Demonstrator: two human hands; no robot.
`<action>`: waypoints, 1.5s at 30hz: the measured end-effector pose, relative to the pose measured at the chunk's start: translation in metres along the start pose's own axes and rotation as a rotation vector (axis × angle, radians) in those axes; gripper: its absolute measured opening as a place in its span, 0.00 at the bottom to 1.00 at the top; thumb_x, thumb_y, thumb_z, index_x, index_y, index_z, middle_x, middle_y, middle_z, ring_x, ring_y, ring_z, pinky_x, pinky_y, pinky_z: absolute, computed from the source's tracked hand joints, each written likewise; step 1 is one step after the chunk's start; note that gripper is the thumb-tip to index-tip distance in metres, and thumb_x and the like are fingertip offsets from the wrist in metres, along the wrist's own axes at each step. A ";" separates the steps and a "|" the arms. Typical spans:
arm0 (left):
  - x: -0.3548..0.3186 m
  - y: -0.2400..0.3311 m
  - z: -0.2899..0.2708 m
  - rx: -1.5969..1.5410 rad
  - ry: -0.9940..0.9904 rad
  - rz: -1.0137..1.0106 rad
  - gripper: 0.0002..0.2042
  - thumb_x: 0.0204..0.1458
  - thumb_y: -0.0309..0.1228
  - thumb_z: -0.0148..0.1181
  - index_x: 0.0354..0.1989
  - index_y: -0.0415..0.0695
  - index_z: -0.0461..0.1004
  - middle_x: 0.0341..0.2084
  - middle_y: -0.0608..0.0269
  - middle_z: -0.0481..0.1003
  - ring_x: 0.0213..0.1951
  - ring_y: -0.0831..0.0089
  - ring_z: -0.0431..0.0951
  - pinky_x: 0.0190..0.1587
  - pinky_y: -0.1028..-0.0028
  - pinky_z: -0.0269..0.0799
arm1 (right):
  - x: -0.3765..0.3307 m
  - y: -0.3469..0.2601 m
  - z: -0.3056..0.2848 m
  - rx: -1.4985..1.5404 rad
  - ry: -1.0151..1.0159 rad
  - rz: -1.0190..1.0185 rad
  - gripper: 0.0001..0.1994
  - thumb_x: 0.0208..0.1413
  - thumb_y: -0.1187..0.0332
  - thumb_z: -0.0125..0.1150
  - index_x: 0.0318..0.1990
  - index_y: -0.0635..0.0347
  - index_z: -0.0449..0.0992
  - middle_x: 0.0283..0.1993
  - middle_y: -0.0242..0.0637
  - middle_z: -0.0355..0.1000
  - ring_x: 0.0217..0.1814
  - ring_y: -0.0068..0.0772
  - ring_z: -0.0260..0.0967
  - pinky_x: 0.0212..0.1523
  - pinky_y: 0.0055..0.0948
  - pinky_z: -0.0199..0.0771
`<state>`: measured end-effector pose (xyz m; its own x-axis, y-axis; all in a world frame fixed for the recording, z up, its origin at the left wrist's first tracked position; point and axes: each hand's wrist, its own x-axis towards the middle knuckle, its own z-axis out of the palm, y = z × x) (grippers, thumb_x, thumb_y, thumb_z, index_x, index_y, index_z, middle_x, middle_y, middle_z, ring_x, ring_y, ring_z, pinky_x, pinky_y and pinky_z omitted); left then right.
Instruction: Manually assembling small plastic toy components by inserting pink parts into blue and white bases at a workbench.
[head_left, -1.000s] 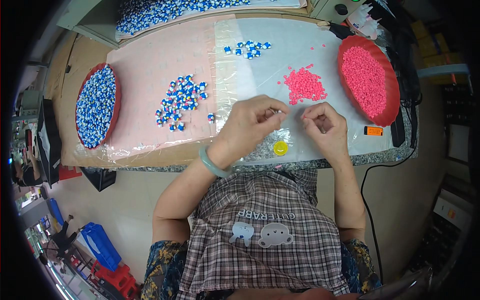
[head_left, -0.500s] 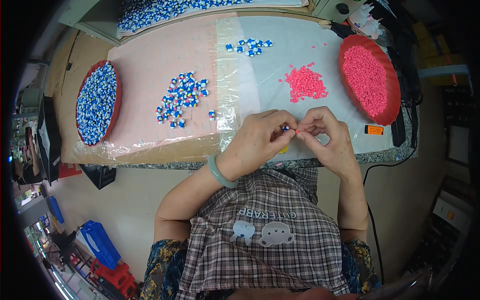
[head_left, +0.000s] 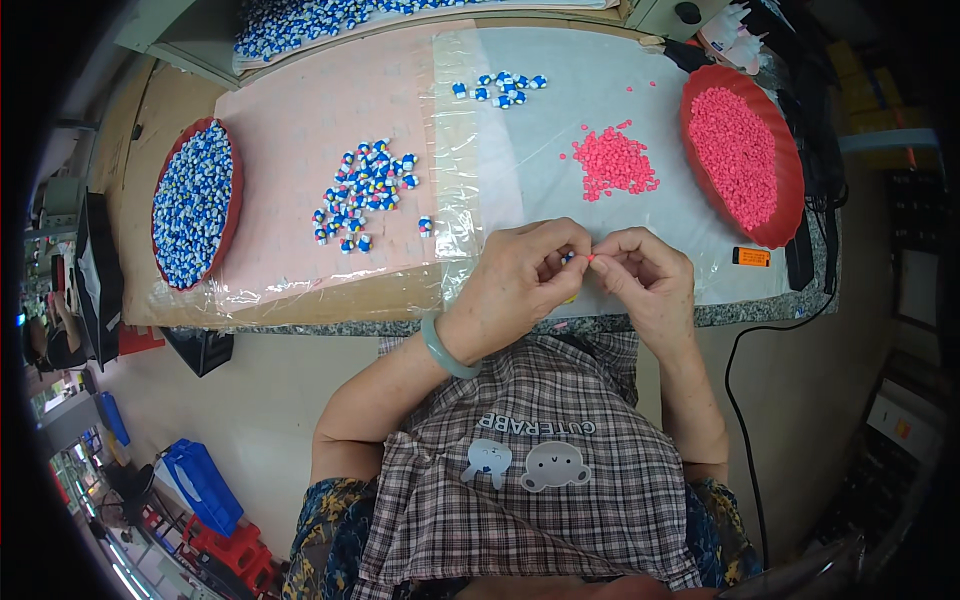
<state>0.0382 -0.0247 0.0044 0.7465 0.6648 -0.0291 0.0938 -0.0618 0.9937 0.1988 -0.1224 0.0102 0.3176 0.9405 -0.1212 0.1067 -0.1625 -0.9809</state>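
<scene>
Close to the table's front edge, my two hands meet fingertip to fingertip. My left hand [head_left: 520, 270] is closed in a pinch on a small blue-and-white piece [head_left: 567, 258], mostly covered by the fingers. Thumb and forefinger of my right hand [head_left: 650, 285] pinch a tiny pink piece [head_left: 591, 257] against it; whether the two are joined I cannot tell. Something yellow [head_left: 571, 298] shows beneath my left hand, its kind hidden. Beyond my hands lies a loose heap of pink pieces [head_left: 615, 165]. Farther back is a small group of blue-and-white pieces [head_left: 503, 90].
On the left, blue-and-white pieces with pink bits [head_left: 365, 185] lie spread on pink sheeting [head_left: 280, 120]. A red bowl [head_left: 237, 190] of blue-and-white pieces stands at far left, another red bowl [head_left: 790, 205] of pink pieces at right. An orange-and-black item [head_left: 751, 257] lies near the right edge.
My right hand's fingers have drawn in closer around the pink piece, nearer to my left fingertips. My left hand keeps its pinch almost unmoved. The piles look the same.
</scene>
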 end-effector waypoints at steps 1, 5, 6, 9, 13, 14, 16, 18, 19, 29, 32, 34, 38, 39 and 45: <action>0.000 0.002 0.001 0.005 0.027 -0.007 0.04 0.52 0.23 0.60 0.35 0.39 0.73 0.24 0.58 0.75 0.20 0.74 0.75 0.23 0.76 0.69 | -0.001 0.001 0.002 0.000 0.000 0.001 0.04 0.57 0.79 0.64 0.39 0.67 0.76 0.35 0.30 0.75 0.34 0.17 0.71 0.34 0.18 0.72; -0.001 -0.001 0.003 -0.003 0.045 0.026 0.03 0.56 0.24 0.61 0.36 0.40 0.74 0.23 0.68 0.75 0.22 0.89 0.70 0.23 0.84 0.64 | -0.003 0.001 0.005 0.012 0.040 -0.074 0.04 0.57 0.79 0.62 0.39 0.66 0.76 0.34 0.30 0.74 0.33 0.15 0.68 0.33 0.17 0.69; -0.001 0.000 0.003 0.002 0.046 0.038 0.03 0.56 0.24 0.61 0.36 0.40 0.74 0.23 0.68 0.75 0.21 0.89 0.69 0.23 0.83 0.63 | -0.003 0.000 0.004 0.075 0.026 -0.009 0.04 0.57 0.79 0.62 0.39 0.66 0.75 0.34 0.29 0.74 0.33 0.14 0.68 0.33 0.16 0.68; -0.002 -0.001 0.002 0.032 0.030 0.052 0.04 0.55 0.25 0.62 0.36 0.40 0.74 0.22 0.68 0.74 0.21 0.89 0.68 0.22 0.83 0.62 | -0.001 0.000 0.001 0.118 -0.033 0.030 0.03 0.57 0.79 0.61 0.38 0.65 0.74 0.33 0.29 0.72 0.31 0.14 0.66 0.32 0.16 0.66; -0.002 0.001 0.001 0.052 -0.010 0.030 0.04 0.55 0.25 0.62 0.35 0.40 0.73 0.20 0.70 0.74 0.20 0.89 0.67 0.22 0.83 0.60 | -0.002 0.004 -0.001 0.126 -0.059 0.028 0.03 0.57 0.79 0.61 0.37 0.64 0.74 0.32 0.28 0.71 0.31 0.14 0.66 0.32 0.16 0.65; -0.003 0.001 0.000 0.050 -0.011 0.028 0.04 0.55 0.25 0.62 0.35 0.40 0.73 0.20 0.70 0.74 0.20 0.89 0.67 0.22 0.83 0.60 | -0.002 0.004 0.000 0.139 -0.053 0.031 0.03 0.57 0.78 0.61 0.37 0.64 0.74 0.31 0.28 0.71 0.30 0.14 0.65 0.30 0.15 0.65; -0.004 0.001 -0.001 -0.008 -0.052 -0.039 0.04 0.56 0.24 0.62 0.36 0.39 0.74 0.23 0.70 0.75 0.23 0.89 0.68 0.24 0.84 0.63 | -0.002 0.003 -0.001 0.152 -0.049 0.036 0.03 0.57 0.78 0.61 0.37 0.63 0.74 0.30 0.28 0.71 0.29 0.14 0.65 0.29 0.15 0.64; -0.004 0.000 0.000 -0.122 -0.030 -0.050 0.04 0.56 0.24 0.62 0.38 0.38 0.75 0.26 0.69 0.75 0.25 0.89 0.69 0.26 0.84 0.65 | -0.003 0.003 -0.007 0.277 -0.079 0.137 0.03 0.57 0.75 0.61 0.36 0.63 0.73 0.29 0.29 0.71 0.25 0.14 0.64 0.25 0.15 0.62; -0.003 -0.001 0.001 -0.235 -0.007 -0.058 0.05 0.57 0.24 0.63 0.39 0.37 0.76 0.29 0.69 0.76 0.28 0.88 0.71 0.28 0.84 0.67 | -0.004 0.004 -0.009 0.277 -0.079 0.141 0.03 0.57 0.75 0.61 0.36 0.63 0.73 0.29 0.29 0.71 0.25 0.14 0.64 0.25 0.15 0.62; -0.005 -0.011 -0.021 -0.360 -0.035 -0.124 0.10 0.59 0.21 0.58 0.47 0.33 0.77 0.42 0.57 0.79 0.38 0.77 0.80 0.42 0.79 0.78 | -0.018 0.023 -0.005 0.176 -0.118 0.445 0.02 0.58 0.74 0.60 0.33 0.60 0.75 0.25 0.28 0.71 0.20 0.13 0.63 0.20 0.14 0.60; -0.008 -0.012 -0.023 -0.414 -0.012 -0.098 0.10 0.60 0.20 0.56 0.49 0.33 0.77 0.44 0.55 0.78 0.40 0.73 0.81 0.45 0.77 0.80 | -0.019 0.024 -0.002 0.134 -0.115 0.486 0.02 0.57 0.74 0.59 0.33 0.60 0.76 0.25 0.28 0.71 0.20 0.14 0.64 0.20 0.15 0.62; -0.009 -0.013 -0.024 -0.461 -0.008 -0.129 0.11 0.60 0.19 0.55 0.49 0.32 0.77 0.45 0.54 0.78 0.42 0.71 0.82 0.46 0.76 0.80 | -0.019 0.024 -0.001 0.126 -0.105 0.500 0.01 0.57 0.74 0.59 0.33 0.61 0.76 0.25 0.28 0.72 0.20 0.14 0.64 0.20 0.15 0.62; -0.013 -0.012 -0.029 -0.405 -0.022 -0.123 0.11 0.59 0.19 0.56 0.49 0.32 0.77 0.45 0.55 0.78 0.44 0.73 0.81 0.48 0.76 0.79 | -0.018 0.020 0.002 0.118 -0.096 0.510 0.01 0.56 0.75 0.59 0.33 0.61 0.76 0.25 0.28 0.72 0.20 0.14 0.65 0.21 0.15 0.64; -0.014 -0.014 -0.030 -0.335 -0.035 -0.125 0.11 0.59 0.19 0.57 0.49 0.32 0.77 0.45 0.55 0.78 0.45 0.74 0.80 0.49 0.77 0.78 | -0.018 0.020 0.002 0.098 -0.090 0.507 0.01 0.56 0.75 0.59 0.33 0.62 0.76 0.25 0.28 0.72 0.21 0.15 0.66 0.21 0.15 0.64; -0.017 -0.024 -0.026 -0.296 0.030 -0.039 0.09 0.55 0.21 0.62 0.44 0.37 0.80 0.35 0.60 0.80 0.34 0.83 0.78 0.36 0.81 0.75 | -0.017 0.021 0.005 0.079 -0.072 0.508 0.02 0.55 0.75 0.61 0.33 0.62 0.75 0.25 0.29 0.72 0.20 0.15 0.65 0.21 0.16 0.65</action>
<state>0.0060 -0.0150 -0.0158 0.7255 0.6847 -0.0690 -0.0779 0.1813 0.9803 0.1905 -0.1407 -0.0096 0.2449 0.7672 -0.5927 -0.1163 -0.5837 -0.8036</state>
